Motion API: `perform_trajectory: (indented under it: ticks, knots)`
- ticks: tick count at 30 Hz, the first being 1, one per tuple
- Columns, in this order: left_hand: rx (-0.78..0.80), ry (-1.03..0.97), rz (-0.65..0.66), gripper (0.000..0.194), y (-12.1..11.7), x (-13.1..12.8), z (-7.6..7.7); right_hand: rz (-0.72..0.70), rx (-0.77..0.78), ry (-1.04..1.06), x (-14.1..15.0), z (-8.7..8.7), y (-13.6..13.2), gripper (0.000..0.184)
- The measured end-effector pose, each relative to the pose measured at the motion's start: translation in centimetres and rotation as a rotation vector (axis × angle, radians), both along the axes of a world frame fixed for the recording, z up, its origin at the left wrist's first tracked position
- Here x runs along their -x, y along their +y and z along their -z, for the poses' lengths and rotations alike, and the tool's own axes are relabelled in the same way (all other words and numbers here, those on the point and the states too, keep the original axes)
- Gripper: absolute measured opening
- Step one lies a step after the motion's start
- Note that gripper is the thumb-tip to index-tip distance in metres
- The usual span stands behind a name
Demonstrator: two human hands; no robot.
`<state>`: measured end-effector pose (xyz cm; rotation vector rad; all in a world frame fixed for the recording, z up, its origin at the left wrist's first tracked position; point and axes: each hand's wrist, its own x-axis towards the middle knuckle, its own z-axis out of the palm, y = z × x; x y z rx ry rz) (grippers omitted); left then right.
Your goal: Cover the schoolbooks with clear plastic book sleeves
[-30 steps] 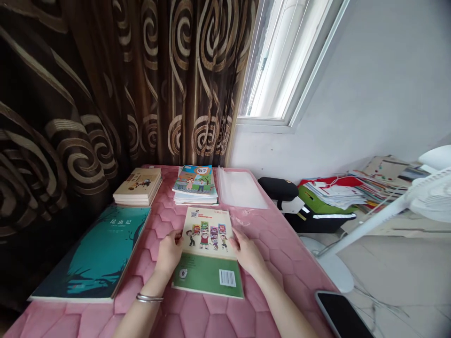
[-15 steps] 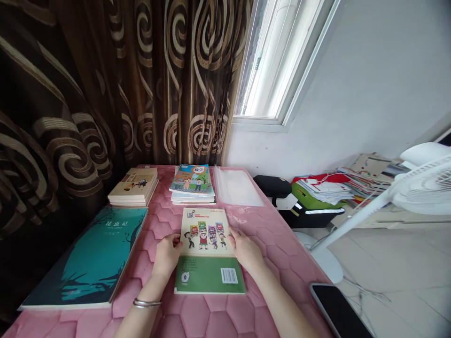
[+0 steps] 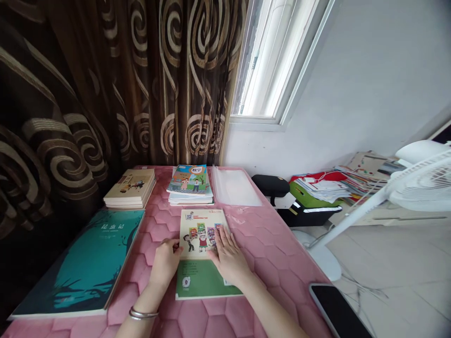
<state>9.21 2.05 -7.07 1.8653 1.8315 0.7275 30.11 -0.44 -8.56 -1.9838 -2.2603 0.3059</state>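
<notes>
A cream-and-green book (image 3: 197, 277) lies flat in the middle of the pink padded surface, showing cartoon children. My left hand (image 3: 165, 260), with silver bangles at its wrist, has curled fingers closed on the book's left edge; the fingertips are partly hidden. My right hand (image 3: 230, 258) rests flat on the right half of the cover, fingers spread, hiding part of the pictures and most of the barcode. To the left lies a large teal book (image 3: 89, 263).
Behind are a stack of beige books (image 3: 130, 188), a stack topped by a blue textbook (image 3: 188, 179) and clear plastic sleeves (image 3: 237, 188). A phone (image 3: 338, 310) lies at the right edge. Beyond stand a white fan (image 3: 362, 211) and a green-and-black box (image 3: 310, 204).
My right hand has moved from the book's right edge onto its cover and flattened there. My left hand stays at the left edge. The view has shifted slightly.
</notes>
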Motion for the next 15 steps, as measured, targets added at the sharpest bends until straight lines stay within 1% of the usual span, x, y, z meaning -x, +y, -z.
perform_trajectory:
  ticks: [4,6,8,10,13,15]
  knots:
    - [0.031,0.011,0.015,0.023,-0.1,-0.1,-0.5,0.078,0.016,-0.009,-1.2,-0.3,0.4,0.081]
    - [0.027,0.021,0.018,0.023,-0.1,-0.2,-0.6,0.105,0.033,-0.042,-1.2,-0.8,0.5,0.079]
    - [0.009,0.026,0.025,0.024,-0.1,-0.2,-0.5,0.085,0.043,-0.064,-0.6,-1.3,0.6,0.077]
    - [-0.01,0.029,0.034,0.025,-0.1,-0.1,-0.3,-0.027,0.052,-0.042,0.5,-1.5,1.0,0.076]
    - [-0.032,0.039,0.045,0.025,0.0,0.0,0.1,-0.289,0.038,0.042,2.7,-1.3,2.4,0.077]
    - [-0.039,0.04,0.054,0.024,0.0,0.0,0.1,-0.371,0.0,0.074,4.0,-0.9,3.8,0.079]
